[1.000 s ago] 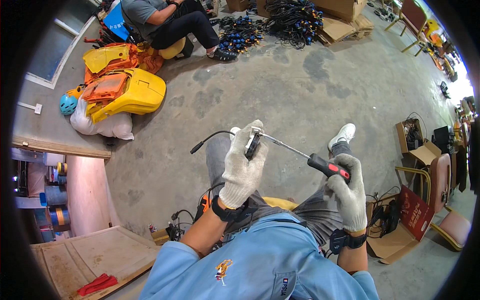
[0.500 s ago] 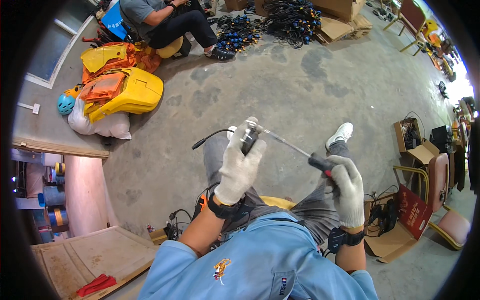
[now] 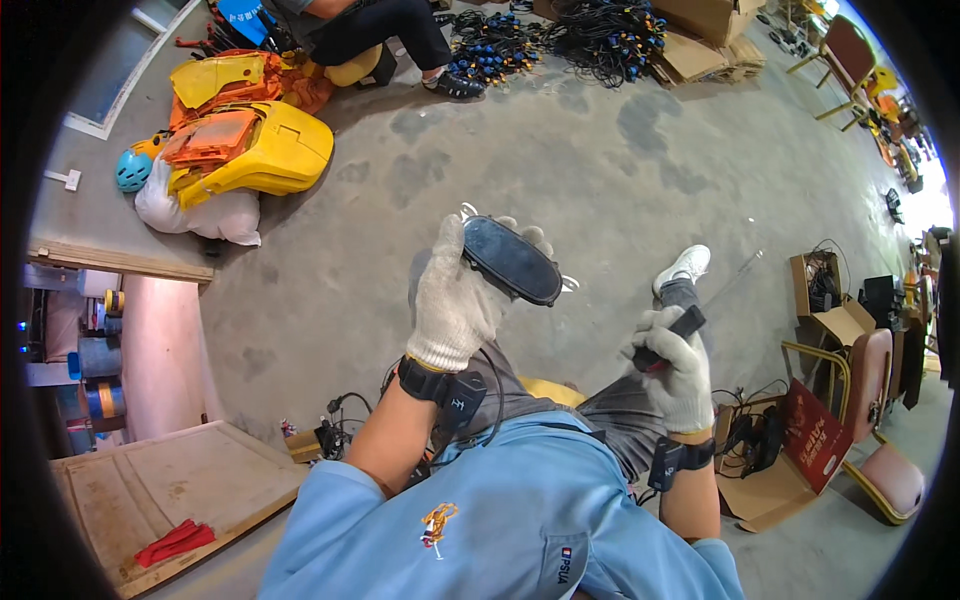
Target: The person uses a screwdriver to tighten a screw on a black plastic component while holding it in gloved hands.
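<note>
My left hand (image 3: 460, 305), in a white knit glove, is closed around an oval black device (image 3: 512, 260) with a smooth dark face. Pale metal tabs stick out at both its ends. My gloved right hand (image 3: 675, 365) grips a screwdriver (image 3: 688, 322) by its black and red handle. Its thin shaft is blurred and points up and right, away from the device. The device and the screwdriver are apart, both held above my lap.
Yellow and orange plastic shells (image 3: 285, 150) lie at the far left near a seated person (image 3: 390, 40). Heaps of black cables (image 3: 605, 40) lie at the back. Right of me are an open cardboard box (image 3: 755, 490) and a chair (image 3: 870, 380); at lower left, a wooden panel (image 3: 220, 460).
My left hand has turned the device so its broad dark face shows. The screwdriver has left the device and swung round to point up and right.
</note>
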Motion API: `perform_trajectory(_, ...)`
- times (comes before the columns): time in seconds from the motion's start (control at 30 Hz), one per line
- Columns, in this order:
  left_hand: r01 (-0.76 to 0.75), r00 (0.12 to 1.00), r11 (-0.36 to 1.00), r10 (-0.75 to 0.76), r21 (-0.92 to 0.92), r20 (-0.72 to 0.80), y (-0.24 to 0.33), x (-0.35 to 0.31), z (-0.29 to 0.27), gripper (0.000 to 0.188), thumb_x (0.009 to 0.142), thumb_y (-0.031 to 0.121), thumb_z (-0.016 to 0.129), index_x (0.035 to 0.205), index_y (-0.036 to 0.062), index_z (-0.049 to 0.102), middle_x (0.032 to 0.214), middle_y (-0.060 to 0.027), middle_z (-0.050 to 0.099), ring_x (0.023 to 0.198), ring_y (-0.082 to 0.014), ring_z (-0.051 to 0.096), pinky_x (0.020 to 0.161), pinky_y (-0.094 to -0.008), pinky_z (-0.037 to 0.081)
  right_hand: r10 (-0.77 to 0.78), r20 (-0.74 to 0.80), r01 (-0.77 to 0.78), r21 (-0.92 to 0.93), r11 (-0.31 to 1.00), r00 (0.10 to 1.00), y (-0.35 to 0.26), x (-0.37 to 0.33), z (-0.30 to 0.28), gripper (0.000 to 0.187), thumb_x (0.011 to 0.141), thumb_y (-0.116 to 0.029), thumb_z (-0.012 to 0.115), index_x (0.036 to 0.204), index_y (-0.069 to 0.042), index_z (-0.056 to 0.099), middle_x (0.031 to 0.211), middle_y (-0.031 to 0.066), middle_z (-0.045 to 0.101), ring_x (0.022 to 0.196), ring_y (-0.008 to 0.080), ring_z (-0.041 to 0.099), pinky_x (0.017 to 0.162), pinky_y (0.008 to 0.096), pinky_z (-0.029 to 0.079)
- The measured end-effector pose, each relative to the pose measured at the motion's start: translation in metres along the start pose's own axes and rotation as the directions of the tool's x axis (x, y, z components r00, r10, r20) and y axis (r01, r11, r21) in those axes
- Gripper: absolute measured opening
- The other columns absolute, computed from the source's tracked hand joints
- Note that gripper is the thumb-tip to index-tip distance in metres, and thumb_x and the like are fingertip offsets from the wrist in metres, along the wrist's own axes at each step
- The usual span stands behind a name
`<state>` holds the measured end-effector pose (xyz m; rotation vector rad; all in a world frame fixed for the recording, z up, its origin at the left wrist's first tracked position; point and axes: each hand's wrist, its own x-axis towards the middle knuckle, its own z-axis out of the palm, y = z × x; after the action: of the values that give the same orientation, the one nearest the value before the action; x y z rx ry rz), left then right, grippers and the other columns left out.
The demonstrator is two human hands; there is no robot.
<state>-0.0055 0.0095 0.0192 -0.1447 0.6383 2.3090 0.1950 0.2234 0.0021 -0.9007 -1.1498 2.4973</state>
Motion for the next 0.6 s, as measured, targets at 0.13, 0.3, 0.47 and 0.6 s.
perform_trajectory(0.13,0.054,0.996,0.998,-0.05,-0.045,0.072,-0.009,-0.002,0.003,0.073,0.106,0.06,0.056,0.134,-0.0075,0.059,0.137,-0.0313,0.061,0.132,-0.0468,0.059,0.114,-0.0606,0.048,0.099,0.07,-0.09,-0.125,0.988,0.993,0.005,0.013,0.031,0.026,0.1,-0.02,0.073,0.116,-0.002,0.063,0.101,0.0075,0.067,0.085,0.0166,0.067,0.076,0.0354,0.059)
perform_trajectory(0.3,0.062,0.991,0.997,-0.057,-0.035,0.121,-0.015,-0.005,-0.001,0.075,0.106,0.061,0.053,0.135,-0.0079,0.059,0.135,-0.0291,0.064,0.133,-0.0437,0.06,0.118,-0.0578,0.045,0.184,0.201,-0.142,-0.206,0.968,0.962,0.016,0.022,0.055,0.039,0.103,-0.025,0.072,0.128,0.003,0.064,0.103,0.0083,0.07,0.086,0.0138,0.068,0.075,0.0304,0.058)
perform_trajectory(0.47,0.037,0.991,0.999,-0.039,0.019,0.13,-0.013,-0.009,-0.007,0.075,0.109,0.061,0.044,0.137,-0.0071,0.06,0.136,-0.0278,0.065,0.132,-0.0426,0.061,0.118,-0.0567,0.046,0.221,0.204,-0.154,-0.3,0.941,0.954,0.016,0.021,0.075,0.039,0.095,-0.018,0.078,0.124,0.004,0.066,0.094,0.0059,0.069,0.081,0.0116,0.066,0.072,0.0279,0.056)
perform_trajectory(0.6,0.042,0.979,0.998,-0.049,0.04,0.199,-0.01,-0.004,-0.007,0.067,0.109,0.053,0.051,0.138,-0.0063,0.059,0.138,-0.0276,0.064,0.135,-0.0421,0.059,0.119,-0.0565,0.045,0.214,0.177,-0.154,-0.302,0.941,0.961,0.017,0.023,0.076,0.037,0.094,-0.018,0.077,0.123,0.004,0.067,0.093,0.0045,0.069,0.077,0.0095,0.064,0.069,0.0257,0.053)
